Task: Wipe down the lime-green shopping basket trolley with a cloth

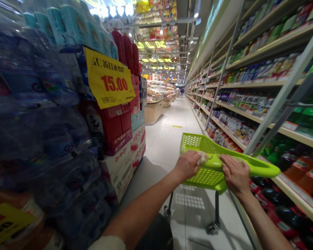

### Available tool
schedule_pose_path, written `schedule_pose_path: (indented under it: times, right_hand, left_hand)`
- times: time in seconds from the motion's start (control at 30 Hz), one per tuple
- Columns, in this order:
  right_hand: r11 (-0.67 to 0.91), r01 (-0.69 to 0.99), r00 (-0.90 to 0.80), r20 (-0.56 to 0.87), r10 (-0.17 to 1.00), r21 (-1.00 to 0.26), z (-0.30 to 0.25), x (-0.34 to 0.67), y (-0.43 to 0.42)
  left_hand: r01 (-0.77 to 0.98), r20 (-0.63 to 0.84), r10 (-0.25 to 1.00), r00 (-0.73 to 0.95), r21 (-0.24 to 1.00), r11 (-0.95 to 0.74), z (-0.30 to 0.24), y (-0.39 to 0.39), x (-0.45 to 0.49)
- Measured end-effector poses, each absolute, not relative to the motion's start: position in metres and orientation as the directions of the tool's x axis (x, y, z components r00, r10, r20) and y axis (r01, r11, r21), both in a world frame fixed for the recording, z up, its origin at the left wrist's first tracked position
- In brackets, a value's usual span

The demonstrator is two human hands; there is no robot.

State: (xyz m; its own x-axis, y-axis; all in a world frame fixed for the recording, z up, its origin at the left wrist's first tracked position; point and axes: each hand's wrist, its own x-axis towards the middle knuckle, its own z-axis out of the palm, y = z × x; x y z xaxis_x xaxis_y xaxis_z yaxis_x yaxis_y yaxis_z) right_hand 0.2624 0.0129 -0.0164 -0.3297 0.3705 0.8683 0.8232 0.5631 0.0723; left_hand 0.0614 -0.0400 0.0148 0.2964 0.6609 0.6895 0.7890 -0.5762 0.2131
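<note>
A lime-green plastic shopping cart (208,178) with a perforated basket and dark wheeled legs stands in front of me. My left hand (188,166) is closed at the left part of its handle, on a crumpled whitish cloth (202,158) that touches the green plastic. Over the handle's right part, my right hand (235,173) is closed, fingers curled across the top. Its palm side is hidden from me. The cart's handle (214,161) shows between the two hands.
Shelves of bottled drinks (258,100) line the right side, beside the cart. On the left rise stacked water bottles (41,104), drink cartons (117,130) and a yellow price sign (109,80). The tiled floor (156,147) runs ahead past wooden display bins (153,111).
</note>
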Motion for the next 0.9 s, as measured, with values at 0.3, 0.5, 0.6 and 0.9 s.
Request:
schedule_pose_path:
  times: [0.3, 0.5, 0.6, 0.9]
  right_hand:
    - [0.521, 0.853, -0.282, 0.848, 0.450, 0.008, -0.014, 0.267, 0.012]
    - [0.538, 0.840, -0.232, 0.856, 0.462, -0.062, -0.017, 0.292, 0.003]
    - [0.521, 0.842, -0.172, 0.843, 0.510, -0.143, -0.019, 0.292, -0.015]
    - [0.596, 0.738, -0.168, 0.768, 0.618, -0.318, -0.011, 0.289, -0.039]
  left_hand:
    - [0.762, 0.673, 0.667, 0.319, 0.236, -0.603, 0.017, -0.054, 0.083]
    - [0.556, 0.713, 0.545, 0.442, 0.259, -0.790, 0.009, -0.058, 0.084]
    - [0.429, 0.756, 0.549, 0.356, 0.390, -0.815, -0.004, -0.051, 0.075]
    - [0.335, 0.782, 0.514, 0.352, 0.407, -0.850, -0.008, -0.053, 0.097]
